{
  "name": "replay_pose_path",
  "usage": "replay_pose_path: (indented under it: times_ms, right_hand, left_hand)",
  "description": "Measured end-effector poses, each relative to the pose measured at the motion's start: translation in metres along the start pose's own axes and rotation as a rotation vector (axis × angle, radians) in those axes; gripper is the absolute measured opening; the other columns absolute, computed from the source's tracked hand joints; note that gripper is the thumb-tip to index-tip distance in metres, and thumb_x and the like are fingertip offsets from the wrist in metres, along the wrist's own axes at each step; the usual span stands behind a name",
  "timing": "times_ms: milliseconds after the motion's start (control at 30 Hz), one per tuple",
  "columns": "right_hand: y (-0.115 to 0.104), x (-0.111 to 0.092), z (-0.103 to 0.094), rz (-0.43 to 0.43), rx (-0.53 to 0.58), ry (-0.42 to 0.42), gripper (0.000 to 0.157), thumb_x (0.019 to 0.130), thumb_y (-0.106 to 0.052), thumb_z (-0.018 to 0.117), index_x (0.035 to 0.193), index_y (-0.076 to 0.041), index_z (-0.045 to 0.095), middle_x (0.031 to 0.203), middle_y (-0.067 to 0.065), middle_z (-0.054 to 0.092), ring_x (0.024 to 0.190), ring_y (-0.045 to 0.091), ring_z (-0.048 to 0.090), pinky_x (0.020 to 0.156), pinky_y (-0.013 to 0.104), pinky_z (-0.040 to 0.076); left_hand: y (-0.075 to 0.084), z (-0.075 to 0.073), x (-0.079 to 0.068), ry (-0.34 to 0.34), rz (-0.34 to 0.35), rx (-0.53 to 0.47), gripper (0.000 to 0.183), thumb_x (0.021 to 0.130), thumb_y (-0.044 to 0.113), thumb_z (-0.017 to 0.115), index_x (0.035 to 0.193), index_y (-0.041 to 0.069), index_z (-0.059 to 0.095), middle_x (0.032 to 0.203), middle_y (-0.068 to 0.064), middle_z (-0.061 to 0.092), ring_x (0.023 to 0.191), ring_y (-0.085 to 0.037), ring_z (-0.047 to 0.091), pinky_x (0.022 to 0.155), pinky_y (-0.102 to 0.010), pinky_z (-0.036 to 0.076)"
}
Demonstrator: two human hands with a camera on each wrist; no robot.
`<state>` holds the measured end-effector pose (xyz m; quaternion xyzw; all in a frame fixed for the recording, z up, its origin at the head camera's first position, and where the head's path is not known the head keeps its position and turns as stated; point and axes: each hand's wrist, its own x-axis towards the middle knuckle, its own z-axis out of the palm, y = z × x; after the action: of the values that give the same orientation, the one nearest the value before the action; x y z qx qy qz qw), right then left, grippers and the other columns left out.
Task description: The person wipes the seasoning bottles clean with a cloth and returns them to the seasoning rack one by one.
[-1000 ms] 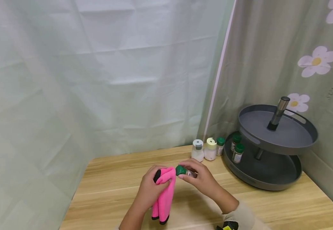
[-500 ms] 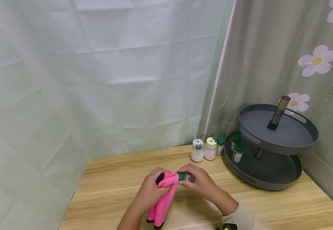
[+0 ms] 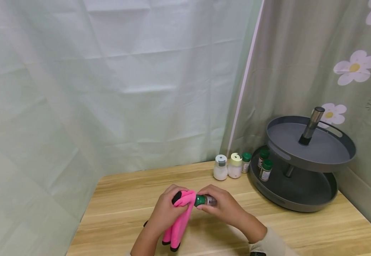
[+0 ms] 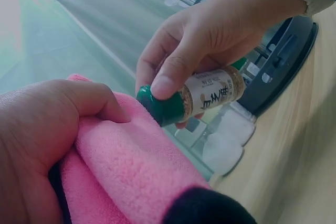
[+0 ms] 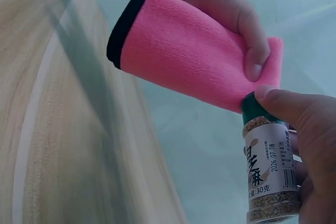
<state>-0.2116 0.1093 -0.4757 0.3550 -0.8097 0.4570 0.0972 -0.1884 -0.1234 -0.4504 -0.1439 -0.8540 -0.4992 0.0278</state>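
Note:
My left hand [image 3: 167,210] grips a folded pink cloth [image 3: 179,227] with black edging, thumb pressed into the fabric. In my right hand [image 3: 226,207] is a small clear spice jar [image 5: 270,163] with a green cap, tilted well over on its side in the head view. Seeds show through its wall, and a printed label wraps it. The cloth's folded end touches the green cap [image 4: 160,107] in the left wrist view. My right thumb lies on the cap, while some of the fingers are hidden behind the jar.
A dark two-tier turntable [image 3: 292,199] stands at the right, with two green-capped jars [image 3: 265,172] on its lower tier. Beside it are a white-lidded shaker [image 3: 220,171], a yellow-lidded shaker [image 3: 234,169] and another green-capped jar [image 3: 245,164]. Curtains [image 3: 159,89] hang behind the wooden table [image 3: 118,202].
Both hands have dropped slightly toward the table. The jar has turned from pointing down-right to nearly level, and its cap now presses against the cloth. The cloth's lower end has swung left.

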Motion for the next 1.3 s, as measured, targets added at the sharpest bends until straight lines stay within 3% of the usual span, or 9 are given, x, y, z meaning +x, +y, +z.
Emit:
replay_pose_path:
  times_ms: [333,533,700,1067,1300]
  right_hand:
    - [0.002,0.002,-0.008,0.055,0.007,0.037,0.033,0.087,-0.033,0.078,0.117,-0.025,0.067,0.112,-0.011,0.068,0.099,0.004,0.064,0.086,0.025,0.056]
    - [0.009,0.001,-0.005,0.054,0.035,0.002,0.033,0.087,-0.033,0.077,0.118,-0.024,0.066,0.114,-0.009,0.068,0.102,0.005,0.064,0.089,0.026,0.056]
    - [0.011,-0.001,0.001,0.014,0.048,-0.035,0.033,0.088,-0.03,0.077,0.118,-0.023,0.066,0.115,-0.008,0.068,0.104,0.005,0.064,0.09,0.026,0.056]
    - [0.0,-0.002,-0.001,0.007,0.054,-0.025,0.032,0.09,-0.033,0.074,0.12,-0.025,0.066,0.114,-0.008,0.068,0.101,0.006,0.064,0.086,0.026,0.057]
    - [-0.003,0.0,-0.011,0.056,0.039,0.037,0.033,0.088,-0.032,0.076,0.12,-0.024,0.067,0.115,-0.009,0.068,0.1,0.005,0.064,0.084,0.025,0.056]
  left_hand:
    - [0.001,0.0,-0.001,-0.08,0.01,0.025,0.033,0.083,0.007,0.077,0.11,0.025,0.07,0.108,0.004,0.062,0.091,-0.012,0.059,0.074,-0.022,0.054]
    - [0.001,0.001,-0.002,-0.118,-0.01,-0.049,0.034,0.083,0.004,0.075,0.109,0.026,0.07,0.109,0.003,0.063,0.093,-0.013,0.06,0.075,-0.022,0.054]
    - [0.001,0.0,-0.001,-0.099,-0.03,-0.106,0.033,0.084,0.007,0.075,0.11,0.027,0.07,0.11,0.003,0.064,0.094,-0.015,0.061,0.076,-0.024,0.055]
    - [-0.002,-0.001,0.001,-0.011,-0.03,-0.049,0.031,0.084,0.009,0.079,0.109,0.025,0.071,0.112,0.002,0.065,0.095,-0.014,0.06,0.079,-0.022,0.053]
    - [-0.002,-0.001,0.0,-0.057,-0.022,-0.05,0.032,0.085,0.007,0.077,0.11,0.026,0.07,0.108,0.004,0.063,0.093,-0.014,0.061,0.077,-0.023,0.054]
